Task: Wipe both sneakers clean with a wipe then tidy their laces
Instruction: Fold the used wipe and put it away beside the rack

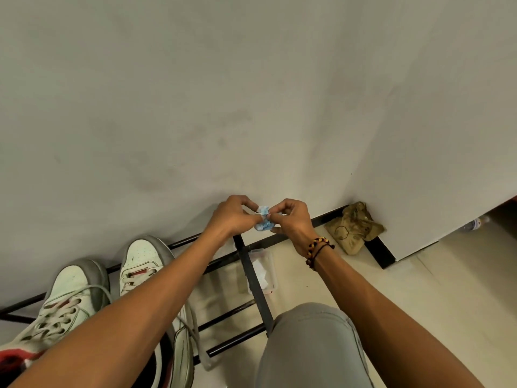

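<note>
- Head view: my left hand point(230, 217) and right hand point(291, 219) both pinch the small crumpled blue wipe point(263, 218), held up in front of the pale wall point(251, 93), fingertips curled onto it.
- The 2 white low-top sneakers with grey toe rims point(140, 261) sit on the black metal rack point(246, 264), well apart from the wipe.
- My read: wiping isn't under way here; the laces point(92, 289) hang loose, untidied.
</note>
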